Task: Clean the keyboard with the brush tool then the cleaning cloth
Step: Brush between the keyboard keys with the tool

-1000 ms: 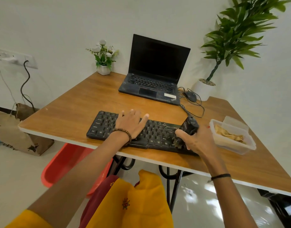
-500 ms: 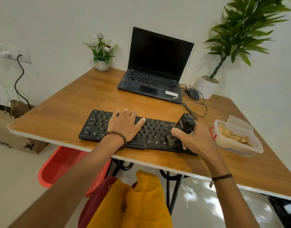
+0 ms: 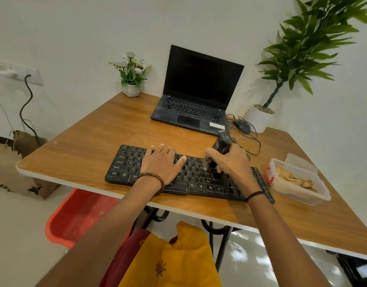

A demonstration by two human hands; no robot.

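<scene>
A single view, from a camera worn on the person's head; it faces forward and steeply down, along both forearms, onto the brown wooden bench (image 3: 108, 137); the flat black keyboard (image 3: 196, 176) lies close below, near mid-frame, with the left hand (image 3: 160, 162) flat on it and the right hand (image 3: 230, 162) gripping a dark brush tool (image 3: 221, 145); farther off, the open black laptop (image 3: 199, 85) and white wall (image 3: 74, 27) fill the top; a yellow garment (image 3: 174, 259) and pale floor (image 3: 18, 235) show along the bottom; the wide lens seems to bow the bench's edges.
</scene>
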